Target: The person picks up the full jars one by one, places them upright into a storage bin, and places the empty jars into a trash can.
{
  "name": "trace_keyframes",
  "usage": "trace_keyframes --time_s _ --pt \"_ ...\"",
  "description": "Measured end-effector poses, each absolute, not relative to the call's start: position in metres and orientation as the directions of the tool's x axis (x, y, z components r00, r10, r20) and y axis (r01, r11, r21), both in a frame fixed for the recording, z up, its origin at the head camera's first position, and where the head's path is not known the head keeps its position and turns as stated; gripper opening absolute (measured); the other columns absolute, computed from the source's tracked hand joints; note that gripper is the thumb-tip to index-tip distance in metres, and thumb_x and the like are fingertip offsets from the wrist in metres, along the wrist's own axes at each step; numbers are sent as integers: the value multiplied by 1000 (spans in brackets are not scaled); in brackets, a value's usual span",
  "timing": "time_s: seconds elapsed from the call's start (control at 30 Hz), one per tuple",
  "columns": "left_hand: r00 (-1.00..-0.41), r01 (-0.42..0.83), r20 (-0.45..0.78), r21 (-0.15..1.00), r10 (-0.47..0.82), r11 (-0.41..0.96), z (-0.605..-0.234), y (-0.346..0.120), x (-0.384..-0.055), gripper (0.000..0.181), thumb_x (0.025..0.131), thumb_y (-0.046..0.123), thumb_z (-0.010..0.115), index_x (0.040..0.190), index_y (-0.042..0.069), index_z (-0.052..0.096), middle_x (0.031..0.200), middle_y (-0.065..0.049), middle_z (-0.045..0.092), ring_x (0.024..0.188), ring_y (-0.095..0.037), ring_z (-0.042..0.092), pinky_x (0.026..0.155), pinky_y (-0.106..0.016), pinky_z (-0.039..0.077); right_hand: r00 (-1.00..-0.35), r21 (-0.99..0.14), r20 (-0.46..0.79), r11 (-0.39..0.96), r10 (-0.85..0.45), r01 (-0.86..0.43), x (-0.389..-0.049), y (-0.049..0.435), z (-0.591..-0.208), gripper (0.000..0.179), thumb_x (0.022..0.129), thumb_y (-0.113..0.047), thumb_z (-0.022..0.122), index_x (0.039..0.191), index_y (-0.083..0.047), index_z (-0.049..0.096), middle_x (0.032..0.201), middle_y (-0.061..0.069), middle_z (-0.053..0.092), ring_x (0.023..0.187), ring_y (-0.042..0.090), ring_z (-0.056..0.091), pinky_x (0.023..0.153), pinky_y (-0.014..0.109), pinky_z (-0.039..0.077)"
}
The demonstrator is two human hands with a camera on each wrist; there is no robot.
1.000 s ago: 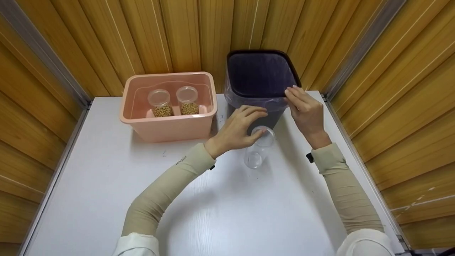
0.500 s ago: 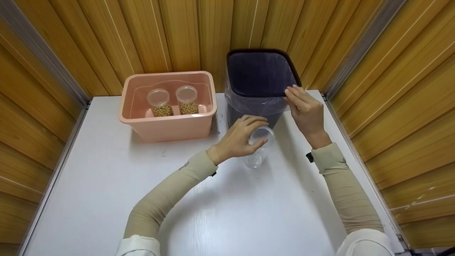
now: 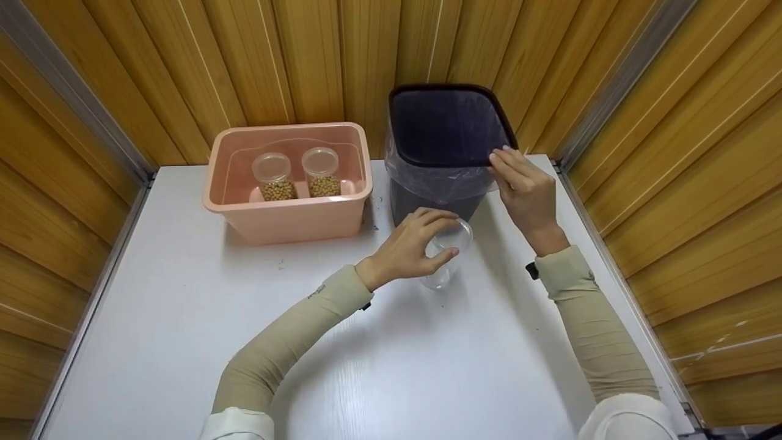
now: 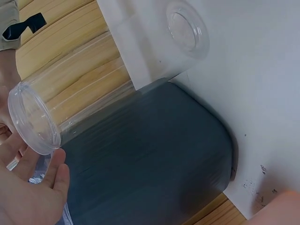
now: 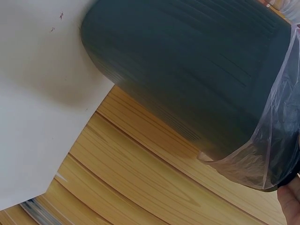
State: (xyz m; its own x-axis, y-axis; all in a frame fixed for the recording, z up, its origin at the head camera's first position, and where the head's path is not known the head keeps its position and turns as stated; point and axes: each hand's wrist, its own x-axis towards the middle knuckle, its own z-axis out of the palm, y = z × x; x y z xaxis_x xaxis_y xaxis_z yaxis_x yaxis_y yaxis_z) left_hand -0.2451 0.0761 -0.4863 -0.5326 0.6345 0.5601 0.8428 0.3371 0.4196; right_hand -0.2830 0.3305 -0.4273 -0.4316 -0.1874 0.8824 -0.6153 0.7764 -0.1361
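Observation:
My left hand [image 3: 410, 245] is at the top of a clear plastic jar [image 3: 465, 238], with thumb and fingers curved apart on either side of its round rim. The jar stands upright on the white table, and nothing shows inside it. In the left wrist view the fingertips [image 4: 56, 164] lie close by the jar's rim; whether they press on it I cannot tell. Against the front right corner of a dark trash can [image 3: 415, 201], my right hand [image 3: 524, 189] grips the rim over its clear liner bag [image 5: 248, 164]. The right thumb is hidden in the head view.
Left of the trash can stands a pink plastic tub [image 3: 293, 223]. Inside it are two lidded clear jars, one on the left [image 3: 278, 183] and one on the right [image 3: 324, 180], partly filled with tan beans. Wood-look panels [image 3: 305, 61] enclose the white table [image 3: 342, 379].
My left hand has come down from in front of the trash can toward the jar's rim. The right hand stays on the trash can's rim, and the jar has not moved.

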Motion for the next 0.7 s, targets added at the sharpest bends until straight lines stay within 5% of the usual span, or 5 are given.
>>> trace_keyframes --time_s 0.7 --pt "-459 883 619 395 637 252 -497 78 -239 36 103 31 72 132 9 71 145 -6 66 131 -25 60 116 -35 49 -428 -136 884 775 -186 -617 -283 330 -427 23 92 -2 82 114 -2 83 116 13 81 112 38 77 98 53 62"
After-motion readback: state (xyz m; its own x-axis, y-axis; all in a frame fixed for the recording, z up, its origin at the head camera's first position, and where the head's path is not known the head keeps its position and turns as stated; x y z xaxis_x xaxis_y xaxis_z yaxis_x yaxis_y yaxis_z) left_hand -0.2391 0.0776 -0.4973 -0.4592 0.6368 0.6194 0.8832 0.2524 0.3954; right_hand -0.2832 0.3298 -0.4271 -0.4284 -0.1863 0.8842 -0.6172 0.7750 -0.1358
